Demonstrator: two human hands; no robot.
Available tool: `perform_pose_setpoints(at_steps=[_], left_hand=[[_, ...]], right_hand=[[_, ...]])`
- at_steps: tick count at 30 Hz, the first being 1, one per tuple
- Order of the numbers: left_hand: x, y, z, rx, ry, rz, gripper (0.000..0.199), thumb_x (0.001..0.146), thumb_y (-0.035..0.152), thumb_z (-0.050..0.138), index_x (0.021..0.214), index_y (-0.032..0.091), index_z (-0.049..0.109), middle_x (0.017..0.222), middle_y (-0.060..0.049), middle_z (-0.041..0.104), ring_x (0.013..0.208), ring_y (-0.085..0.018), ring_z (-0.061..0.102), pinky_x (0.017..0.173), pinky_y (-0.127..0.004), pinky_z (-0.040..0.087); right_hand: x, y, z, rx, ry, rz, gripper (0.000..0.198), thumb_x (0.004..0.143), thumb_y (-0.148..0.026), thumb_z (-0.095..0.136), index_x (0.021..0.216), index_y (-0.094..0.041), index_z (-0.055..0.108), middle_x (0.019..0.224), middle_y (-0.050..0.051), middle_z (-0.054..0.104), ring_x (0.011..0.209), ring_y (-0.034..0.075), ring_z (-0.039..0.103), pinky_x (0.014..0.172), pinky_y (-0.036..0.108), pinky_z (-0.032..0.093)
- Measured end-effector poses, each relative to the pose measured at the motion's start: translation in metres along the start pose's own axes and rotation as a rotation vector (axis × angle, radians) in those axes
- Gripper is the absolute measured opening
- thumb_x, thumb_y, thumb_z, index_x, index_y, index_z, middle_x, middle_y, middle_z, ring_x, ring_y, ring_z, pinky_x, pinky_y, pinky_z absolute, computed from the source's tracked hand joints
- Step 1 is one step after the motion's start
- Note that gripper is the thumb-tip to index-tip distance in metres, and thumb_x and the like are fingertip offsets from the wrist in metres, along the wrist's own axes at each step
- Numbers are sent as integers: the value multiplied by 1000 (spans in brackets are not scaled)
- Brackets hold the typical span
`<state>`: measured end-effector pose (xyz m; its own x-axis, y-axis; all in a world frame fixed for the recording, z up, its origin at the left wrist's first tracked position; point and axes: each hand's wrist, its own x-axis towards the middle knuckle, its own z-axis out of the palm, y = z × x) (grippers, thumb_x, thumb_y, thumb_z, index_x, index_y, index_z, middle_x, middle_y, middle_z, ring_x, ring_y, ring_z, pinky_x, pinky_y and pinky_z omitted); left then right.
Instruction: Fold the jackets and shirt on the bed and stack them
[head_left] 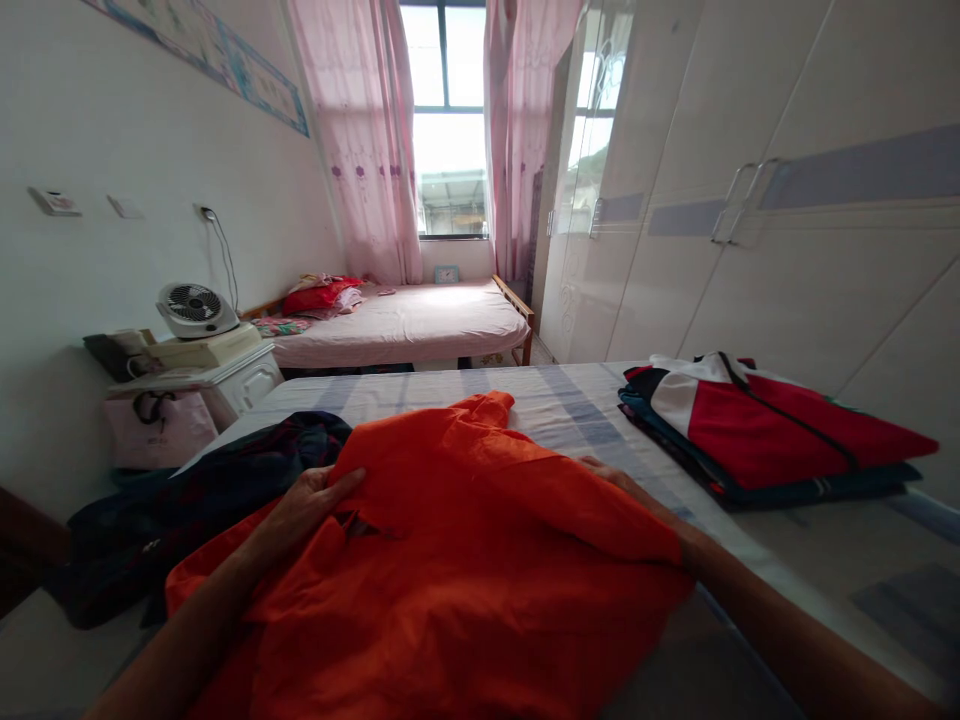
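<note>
An orange garment (450, 540), perhaps a jacket or shirt, spreads in front of me over the near bed. My left hand (319, 500) grips its left side, the thumb pressed on top of the cloth. On the opposite side my right hand (619, 478) holds the garment's upper right edge; a fold of cloth covers much of that hand and the wrist. A crumpled dark garment (217, 500) lies just left of my left hand. Farther right sits a stack of folded clothes with a red, white and navy jacket (772, 420) on top.
The near bed has a white and blue-grey striped sheet (547, 385). Beyond it stands a second bed (420, 320) under the window. A white fan (196, 308) rests on boxes atop a cabinet (244, 385) at left. Tall white wardrobes (675, 280) line the right.
</note>
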<state>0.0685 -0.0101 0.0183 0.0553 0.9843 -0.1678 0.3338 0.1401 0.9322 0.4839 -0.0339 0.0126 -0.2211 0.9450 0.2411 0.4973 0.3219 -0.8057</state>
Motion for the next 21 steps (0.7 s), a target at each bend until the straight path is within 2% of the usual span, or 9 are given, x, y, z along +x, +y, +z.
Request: perform_pose_setpoints(at_steps=[3,5,7,10,12,14,16,18,21], left_hand=[[-4,7,2,2,-12,35,42,66,56,67,68,14,63,63,-3,66,53,-15,56,47,-22,44],[-10,17,1,29,5,72,41,65,55,67,63,15,60,56,-1,62,48,-13,51,43,-21,41],[-15,31,-3,64,58,105,43,63,57,67,58,16,57,50,2,57,43,-11,46,38,-20,36],[-13,53,-9,94,130,141,44,63,60,64,61,16,56,50,2,56,43,-11,45,38,-20,35],[-2,62,-9,163,161,199,45,65,61,62,63,16,56,52,2,56,44,-11,46,40,-21,35],[17,62,-5,281,173,267,45,66,60,59,59,16,54,50,3,53,45,-11,43,41,-21,34],[37,53,1,402,131,305,45,67,60,57,56,16,54,48,3,51,46,-11,42,43,-22,32],[53,40,7,485,64,292,45,68,58,56,56,15,57,50,2,53,49,-13,46,47,-22,33],[63,26,12,514,43,244,44,68,57,55,61,14,63,54,0,58,56,-17,52,51,-23,36]], right_hand=[[8,-8,4,-184,-99,-104,31,79,-27,50,105,-28,68,112,2,67,101,21,62,92,32,46],[11,-14,-8,-304,-7,-145,35,81,-24,45,110,-26,65,111,3,67,98,21,63,87,32,47],[18,-23,-31,-428,217,-171,36,79,-21,42,108,-23,65,105,4,69,92,21,64,82,32,48],[39,-34,-78,-539,640,-207,36,75,-18,41,100,-19,66,96,7,70,88,22,64,80,32,47],[59,-32,-105,-553,779,-208,34,74,-20,42,97,-17,67,98,9,69,90,22,63,82,31,46],[76,-17,-121,-571,723,-119,31,74,-24,46,95,-16,67,97,11,69,89,22,63,81,30,46],[85,5,-124,-599,579,46,28,74,-27,49,93,-17,67,93,10,70,87,22,63,80,31,46],[85,28,-118,-590,490,211,26,73,-27,52,93,-19,67,94,9,70,90,23,63,81,32,45],[76,53,-102,-487,441,357,19,72,-25,56,87,-19,68,94,9,70,94,25,62,83,34,45]])
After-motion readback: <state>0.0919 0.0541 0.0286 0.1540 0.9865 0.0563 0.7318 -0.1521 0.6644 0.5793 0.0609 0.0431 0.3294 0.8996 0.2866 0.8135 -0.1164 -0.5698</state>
